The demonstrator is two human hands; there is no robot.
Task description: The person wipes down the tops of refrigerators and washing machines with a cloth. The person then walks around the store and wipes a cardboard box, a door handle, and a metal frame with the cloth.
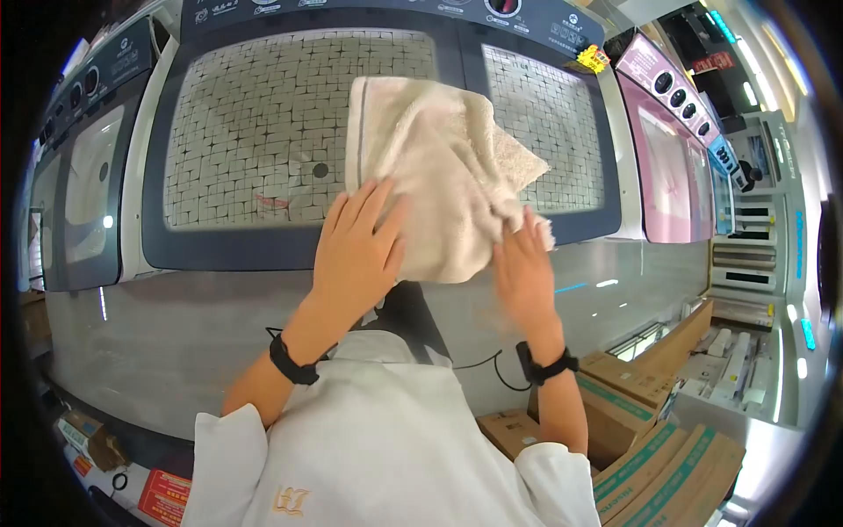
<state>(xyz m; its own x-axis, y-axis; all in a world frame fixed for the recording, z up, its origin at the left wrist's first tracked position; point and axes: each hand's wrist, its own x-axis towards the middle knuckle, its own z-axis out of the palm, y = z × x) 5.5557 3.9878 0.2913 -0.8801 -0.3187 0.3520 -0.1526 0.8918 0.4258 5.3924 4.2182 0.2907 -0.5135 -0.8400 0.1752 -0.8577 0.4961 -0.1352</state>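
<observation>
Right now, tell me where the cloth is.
In the head view, the cloth is central, across two lid windows, left hand and right hand at its near side.

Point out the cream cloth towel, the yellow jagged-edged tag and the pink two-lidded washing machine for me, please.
Cream cloth towel (430,184): head view, on its rumpled middle.
Yellow jagged-edged tag (593,59): head view, on its centre.
Pink two-lidded washing machine (665,167): head view, on its larger lid.

Two hands (356,259), one cloth (439,189), two wristbands (292,360)
</observation>
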